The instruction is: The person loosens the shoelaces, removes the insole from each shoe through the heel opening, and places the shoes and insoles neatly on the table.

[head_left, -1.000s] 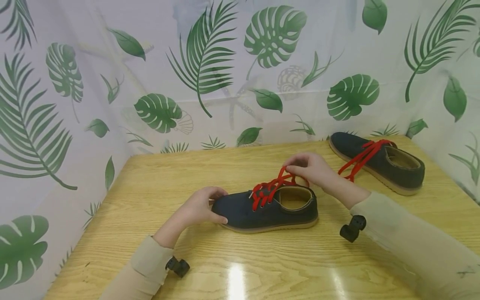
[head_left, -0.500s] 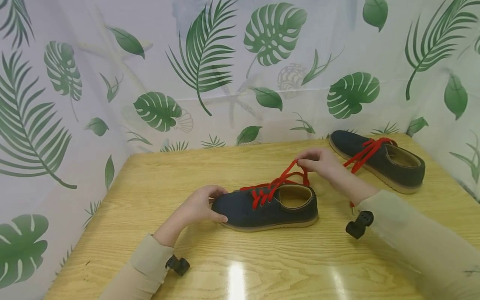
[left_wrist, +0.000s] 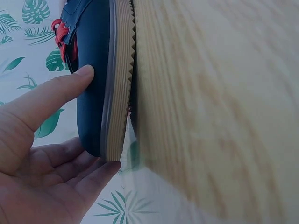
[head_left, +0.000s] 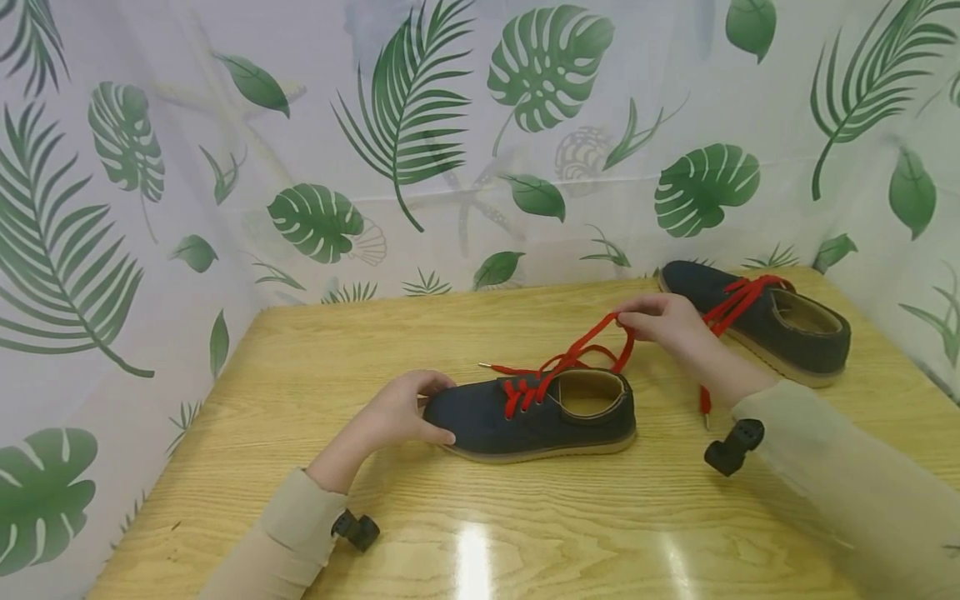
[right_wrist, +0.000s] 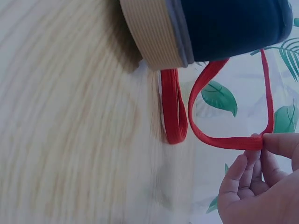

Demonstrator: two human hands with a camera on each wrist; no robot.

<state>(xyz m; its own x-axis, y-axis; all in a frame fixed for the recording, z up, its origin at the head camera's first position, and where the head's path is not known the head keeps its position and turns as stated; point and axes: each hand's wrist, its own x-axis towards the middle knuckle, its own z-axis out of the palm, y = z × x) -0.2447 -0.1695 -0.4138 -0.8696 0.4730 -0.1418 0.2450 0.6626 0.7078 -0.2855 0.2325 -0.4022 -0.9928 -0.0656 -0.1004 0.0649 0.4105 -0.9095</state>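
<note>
A dark navy shoe with a tan sole lies on the wooden table, toe to the left. My left hand grips its toe, thumb on the near side and fingers round the front; in the left wrist view the thumb presses on the upper. My right hand is raised behind the heel and pinches the red shoelace between thumb and fingers. From there the lace slants down to the eyelets. One lace end with a metal tip lies behind the shoe. In the right wrist view the pinched lace bends at the fingertips.
A second navy shoe with red laces stands at the back right, behind my right forearm; one of its laces hangs onto the table. A leaf-print cloth rises behind the wooden table and at both sides.
My right hand has moved right, away from the toe, drawing the pinched lace out longer. The other lace end has come loose and slid left behind the shoe. My left hand has stayed put.
</note>
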